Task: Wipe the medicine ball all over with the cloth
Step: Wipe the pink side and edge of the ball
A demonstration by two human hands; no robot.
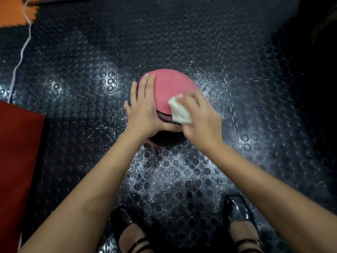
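The round pink-and-black rubber medicine ball [169, 88] sits on the dark studded rubber floor [237, 52], just ahead of the person's black glossy shoes [237, 214]. The left hand [145, 108] lies flat over the ball's left side, fingers straight and spread, most likely to keep it from rolling under the rubbing. The right hand [200, 119] pinches a small crumpled white cloth [179, 111] and presses it against the near right part of the pink panel, beside the black seam. Blur on that hand suggests a stroke under way. The underside, resting on the floor, likely needs the ball turned to be reached.
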